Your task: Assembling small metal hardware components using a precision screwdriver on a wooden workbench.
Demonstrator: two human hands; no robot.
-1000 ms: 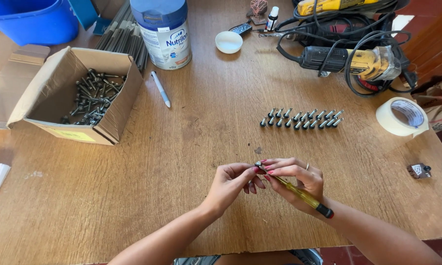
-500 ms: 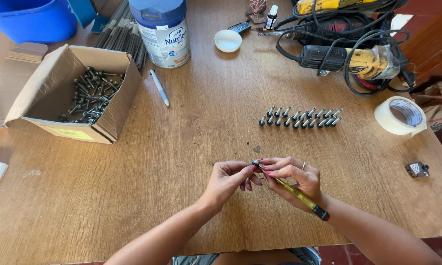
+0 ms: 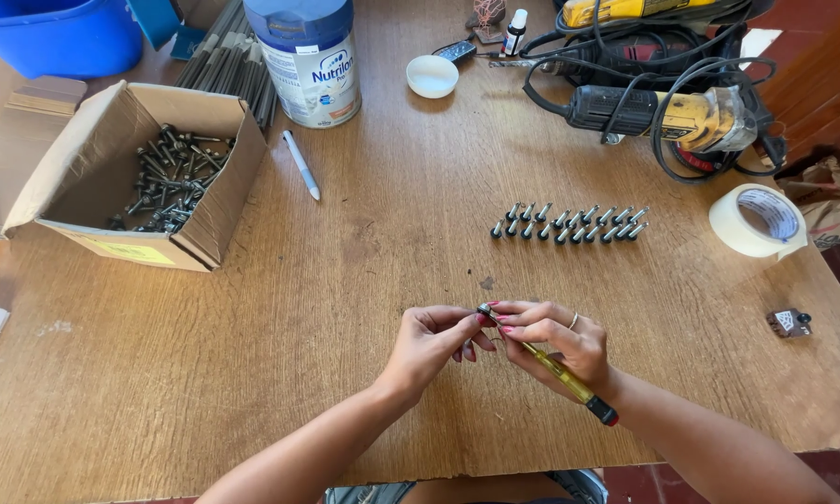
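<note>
Your hands sit together at the near edge of the wooden tabletop point(image 3: 364, 280), and almost nothing has shifted in the last second: same pose, same spot, only small finger adjustments. Left hand point(image 3: 429, 345) pinches the small dark bolt point(image 3: 483, 309) at its head end with thumb and fingertips. Right hand point(image 3: 555, 341) is closed around the slim yellow-handled screwdriver with a black end cap point(image 3: 569, 381), its tip running up under your fingers toward the bolt. Contact between tip and bolt is hidden by the fingers, so I can't confirm it.

My read: the bolt is not done; it hasn't left your hands and the work on it is fine manipulation, not transport.

Unchanged around you:
- Row of small dark bolts point(image 3: 569, 224) laid out in a double line, well beyond your hands, same count as far as I can tell.
- Open cardboard box point(image 3: 205, 233) far left, with a loose pile of dark bolts point(image 3: 163, 182) inside.
- White pen point(image 3: 301, 164) lying between the box and the tall blue-lidded tin point(image 3: 308, 65).
- Small white bowl point(image 3: 432, 76) past the middle.
- Yellow-and-black power tool with tangled black cord point(image 3: 681, 117) at far right.
- Roll of pale tape point(image 3: 754, 220) at the right edge, small dark metal clip point(image 3: 790, 323) nearer you.
- Blue plastic tub point(image 3: 56, 37) in the far left corner.
</note>
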